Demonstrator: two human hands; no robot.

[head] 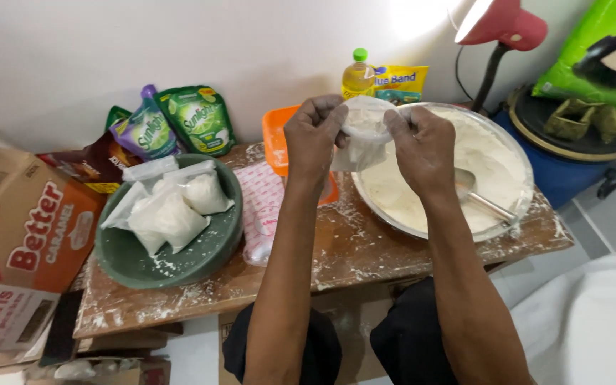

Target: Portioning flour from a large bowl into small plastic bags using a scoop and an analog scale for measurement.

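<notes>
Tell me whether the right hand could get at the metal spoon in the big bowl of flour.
Probably yes: the metal spoon lies uncovered in the flour just below the right hand, but that hand is pinching the small clear plastic bag.

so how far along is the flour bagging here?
Done: a few filled bags lie in the green bowl. In hand: left hand and right hand hold a small plastic bag with some flour in it above the table. Left: the metal bowl is full of flour, spoon resting in it.
</notes>
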